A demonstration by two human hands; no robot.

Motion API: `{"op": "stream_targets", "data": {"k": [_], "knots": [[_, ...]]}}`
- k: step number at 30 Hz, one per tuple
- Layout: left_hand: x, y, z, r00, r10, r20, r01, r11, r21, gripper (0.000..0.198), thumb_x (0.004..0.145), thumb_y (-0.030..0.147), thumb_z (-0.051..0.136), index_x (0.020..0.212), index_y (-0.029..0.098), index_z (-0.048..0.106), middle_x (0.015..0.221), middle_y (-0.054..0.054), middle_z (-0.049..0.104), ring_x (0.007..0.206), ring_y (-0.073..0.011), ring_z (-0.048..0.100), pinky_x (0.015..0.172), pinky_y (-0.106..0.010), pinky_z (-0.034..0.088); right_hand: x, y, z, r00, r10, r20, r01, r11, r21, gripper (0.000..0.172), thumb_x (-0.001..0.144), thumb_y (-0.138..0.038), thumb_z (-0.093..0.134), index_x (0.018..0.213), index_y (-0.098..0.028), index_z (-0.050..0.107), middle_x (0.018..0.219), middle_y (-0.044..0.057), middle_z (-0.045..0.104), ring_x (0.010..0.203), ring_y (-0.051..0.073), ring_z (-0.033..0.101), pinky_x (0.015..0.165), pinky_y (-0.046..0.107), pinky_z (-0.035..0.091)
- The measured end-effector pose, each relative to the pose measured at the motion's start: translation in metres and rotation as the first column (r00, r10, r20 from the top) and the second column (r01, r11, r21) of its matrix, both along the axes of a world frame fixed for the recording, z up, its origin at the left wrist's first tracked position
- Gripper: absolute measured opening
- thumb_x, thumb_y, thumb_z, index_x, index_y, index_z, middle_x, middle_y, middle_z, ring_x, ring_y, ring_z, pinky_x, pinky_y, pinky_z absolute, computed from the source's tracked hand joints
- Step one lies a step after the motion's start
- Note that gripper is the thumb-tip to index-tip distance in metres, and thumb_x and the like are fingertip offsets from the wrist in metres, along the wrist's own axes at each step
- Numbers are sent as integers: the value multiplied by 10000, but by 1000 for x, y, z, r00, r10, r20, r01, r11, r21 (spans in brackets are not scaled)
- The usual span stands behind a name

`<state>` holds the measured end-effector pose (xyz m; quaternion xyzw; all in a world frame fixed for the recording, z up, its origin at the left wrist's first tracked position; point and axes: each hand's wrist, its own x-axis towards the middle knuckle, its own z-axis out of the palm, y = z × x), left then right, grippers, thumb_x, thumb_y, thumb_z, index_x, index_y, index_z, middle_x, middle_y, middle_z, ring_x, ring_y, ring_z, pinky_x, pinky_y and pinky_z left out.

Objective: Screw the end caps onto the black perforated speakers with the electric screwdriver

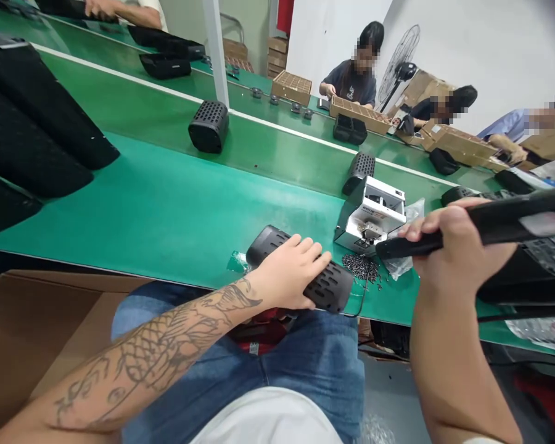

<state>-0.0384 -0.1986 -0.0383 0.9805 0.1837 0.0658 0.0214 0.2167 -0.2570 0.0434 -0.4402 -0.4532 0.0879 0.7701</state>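
Observation:
My left hand is laid over a black slotted plastic housing at the front edge of the bench, gripping it from above. In my right hand, the fingers are wrapped round a black electric screwdriver, held slanting. Its tip points at the front of a white and black screw feeder; whether it touches is not clear. Beside the feeder's base lies a heap of small dark screws, between the housing and a clear plastic bag.
Large black casings stand at the left of the green bench. Black perforated housings sit farther back along a white strip. Across the line, several people work by cardboard trays. An open cardboard box is below left.

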Motion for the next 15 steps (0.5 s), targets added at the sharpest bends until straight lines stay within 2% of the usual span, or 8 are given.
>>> {"op": "stream_targets", "data": {"k": [2,3,4,6,10,15], "knots": [[3,-5,-5,982,188,-2,-188,982,33,1052,975,724,872,1720,33,604,1491,-275,742,1370,-464,676,1228,-562,440,-16,-20,6,981,193,-11,-193,981,31,162,894,-290,921,937,-251,770,616,-57,667,443,174,612,474,364,640],[3,-9,-8,965,261,-6,-261,965,38,1079,993,742,851,1746,20,579,1492,-283,736,1382,-473,663,1232,-564,425,-24,-28,6,954,299,-14,-299,954,27,174,911,-298,941,973,-257,785,632,-60,678,443,167,615,475,355,646],[3,-12,-10,949,314,-10,-313,949,40,1102,998,754,845,1763,12,561,1501,-288,728,1393,-478,650,1238,-566,411,-31,-34,4,922,386,-16,-386,923,11,179,934,-305,951,1002,-261,792,648,-63,689,447,157,623,484,345,654],[3,-18,-12,932,361,-10,-361,932,47,1130,992,755,856,1779,7,544,1538,-292,706,1421,-485,622,1256,-572,388,-44,-40,-2,878,479,-5,-479,878,-28,176,973,-308,953,1018,-257,791,670,-65,704,458,145,647,508,331,665],[4,-25,-12,926,377,15,-378,924,51,1110,990,737,862,1780,21,551,1579,-292,686,1447,-485,596,1280,-571,366,-56,-34,-16,887,461,19,-460,887,-45,180,975,-265,965,1030,-240,795,697,-47,734,492,154,682,538,340,681],[5,-26,-12,927,374,15,-375,926,39,1063,1015,696,822,1773,6,542,1559,-289,692,1435,-486,595,1286,-580,360,-57,-29,-22,907,421,26,-418,905,-76,194,954,-254,977,1014,-240,792,692,-44,734,507,164,694,550,356,689]]}}
